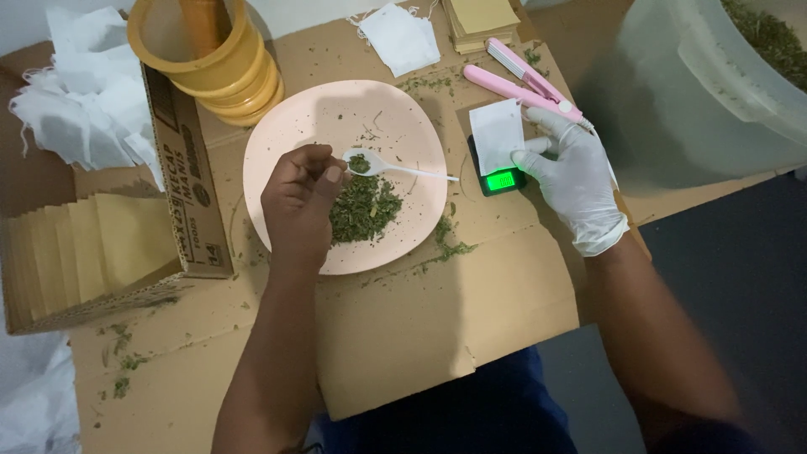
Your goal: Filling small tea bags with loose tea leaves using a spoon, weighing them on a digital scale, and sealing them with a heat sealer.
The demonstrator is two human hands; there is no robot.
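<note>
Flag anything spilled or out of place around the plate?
Yes. Dried green herb flakes lie scattered off the pink plate onto the cardboard, mostly by its right rim, with more at the lower left. The left hand holds a white spoon of herb; the gloved right hand steadies a white sachet on the small scale.

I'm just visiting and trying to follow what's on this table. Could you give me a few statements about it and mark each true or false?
1. The left hand holds a white spoon with some dried herb in it. True.
2. The plate is blue. False: it is pale pink, with a heap of green herb on it.
3. The right hand is bare. False: it wears a white glove; the left one is bare.
4. A white sachet lies on the small scale, whose display glows green. True.
5. The pink sealer lies on the plate. False: it lies on the cardboard, beyond the scale.
</note>
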